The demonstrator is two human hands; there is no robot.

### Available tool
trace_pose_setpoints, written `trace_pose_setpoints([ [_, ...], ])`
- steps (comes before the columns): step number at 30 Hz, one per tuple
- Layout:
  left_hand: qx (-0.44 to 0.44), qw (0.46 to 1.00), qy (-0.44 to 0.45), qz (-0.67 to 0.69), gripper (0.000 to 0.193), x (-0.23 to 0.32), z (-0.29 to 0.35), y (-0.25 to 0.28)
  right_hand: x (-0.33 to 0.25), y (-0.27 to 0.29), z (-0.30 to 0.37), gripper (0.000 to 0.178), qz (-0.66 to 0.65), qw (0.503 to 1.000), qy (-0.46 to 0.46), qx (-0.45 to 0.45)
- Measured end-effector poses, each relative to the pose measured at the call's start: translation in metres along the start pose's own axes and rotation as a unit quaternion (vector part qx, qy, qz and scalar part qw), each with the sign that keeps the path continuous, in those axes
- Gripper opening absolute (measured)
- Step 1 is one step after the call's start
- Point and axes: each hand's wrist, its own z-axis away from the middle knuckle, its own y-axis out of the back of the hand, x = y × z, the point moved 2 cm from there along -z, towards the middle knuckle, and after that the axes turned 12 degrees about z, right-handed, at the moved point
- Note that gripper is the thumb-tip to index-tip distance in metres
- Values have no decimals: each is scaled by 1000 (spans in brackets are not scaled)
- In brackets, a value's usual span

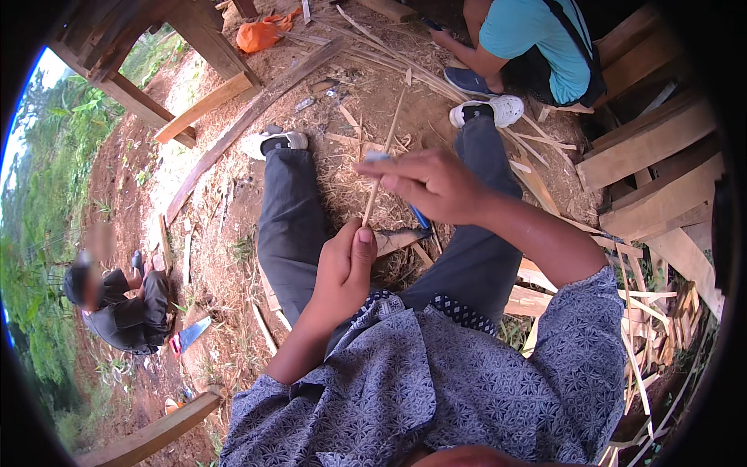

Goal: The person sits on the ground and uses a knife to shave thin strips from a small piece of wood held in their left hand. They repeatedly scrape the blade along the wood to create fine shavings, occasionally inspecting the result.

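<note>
My left hand (348, 263) is closed round the lower end of a thin wooden stick (395, 117), thumb uppermost. The stick slants up and away from me, between my spread legs. Partway along it my right hand (436, 183) lies across, its fingers stretched to the left and pressed together over the stick. A small pale grey-blue piece (377, 156) shows at those fingers, against the stick; its kind I cannot make out. Below my right hand is a blue handle-like object (420, 216), partly hidden, near a dark, narrow piece (403, 237) on the ground.
Shavings and wood strips (373, 54) litter the dirt. A long plank (249, 117) lies at the far left, near an orange bag (264, 33). One person (537, 47) sits at the far right, another (128, 307) at left by a saw (193, 333). Stacked boards (654, 148) stand at right.
</note>
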Motion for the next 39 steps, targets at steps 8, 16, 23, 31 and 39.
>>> trace_pose_setpoints([
  [8, 8, 998, 9, 62, 41, -2, 5, -1, -12, -16, 3, 35, -42, 994, 78, 62],
  [16, 13, 995, 9, 94, 39, -4, 5, 2, -17, -20, 2, 34, -26, 999, 32, 18],
  [23, -4, 923, 94, 372, 39, 3, 0, -4, -3, -10, -10, 32, -9, 998, 9, 67],
  [31, -64, 851, 161, 496, 39, 8, 0, -10, -4, 18, -17, 33, -32, 993, -115, 12],
  [39, -82, 756, 181, 623, 36, 9, -3, -10, 6, 16, -18, 35, -6, 988, -149, 39],
])
